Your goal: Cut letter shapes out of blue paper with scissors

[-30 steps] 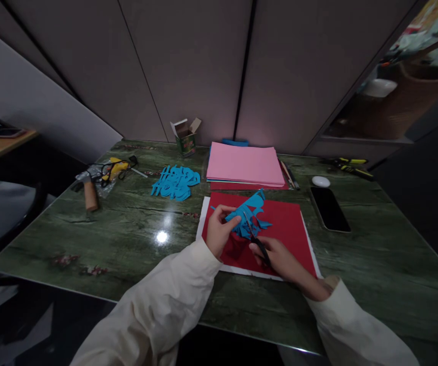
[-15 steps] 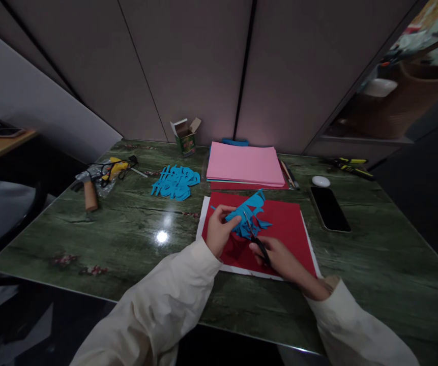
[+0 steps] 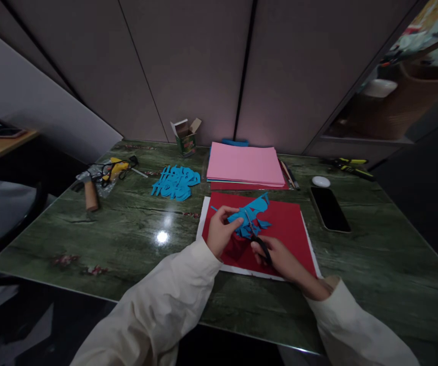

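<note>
A piece of blue paper (image 3: 257,205) is pinched in my left hand (image 3: 222,230), thumb on top. My right hand (image 3: 276,255) is closed round the black handles of a pair of scissors (image 3: 261,246), whose blades lie against the blue paper. Several blue scraps (image 3: 263,224) lie under and beside it on a red sheet (image 3: 283,223) with a white layer beneath. Left of my hands rests a cluster of blue paper cut-outs (image 3: 176,182), some shaped like letters.
Behind stands a stack of pink paper (image 3: 245,163) and an opened small box (image 3: 186,141). A phone (image 3: 330,208), a white round case (image 3: 321,181) and yellow-black pliers (image 3: 352,166) lie right. A wooden-handled tool (image 3: 90,195) and a yellow corded tool (image 3: 115,166) lie left.
The blue paper has tilted, its far end shifting slightly right and down. Both hands have moved very slightly to the right, keeping their holds.
</note>
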Available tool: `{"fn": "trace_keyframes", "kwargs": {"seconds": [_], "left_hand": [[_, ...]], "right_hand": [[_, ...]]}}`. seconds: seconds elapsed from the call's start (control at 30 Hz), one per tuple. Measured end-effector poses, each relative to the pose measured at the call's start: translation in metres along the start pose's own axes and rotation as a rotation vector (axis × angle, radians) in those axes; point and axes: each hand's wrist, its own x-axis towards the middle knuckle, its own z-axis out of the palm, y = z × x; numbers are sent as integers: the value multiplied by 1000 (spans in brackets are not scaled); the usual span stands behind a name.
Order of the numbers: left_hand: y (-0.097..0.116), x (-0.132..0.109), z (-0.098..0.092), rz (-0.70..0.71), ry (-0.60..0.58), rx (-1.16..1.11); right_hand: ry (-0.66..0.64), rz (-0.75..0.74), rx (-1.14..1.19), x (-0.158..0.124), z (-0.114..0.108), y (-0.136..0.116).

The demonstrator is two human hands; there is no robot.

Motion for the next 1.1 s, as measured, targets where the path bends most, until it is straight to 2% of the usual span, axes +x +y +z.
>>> {"fn": "trace_keyframes", "kwargs": {"seconds": [0.73,1.1], "left_hand": [[-4,0,-1,6,-17,16],[-4,1,-1,4,-9,16]], "right_hand": [[-8,-1,-1,-1,0,-5],[-2,19,8,0,-1,1]]}}
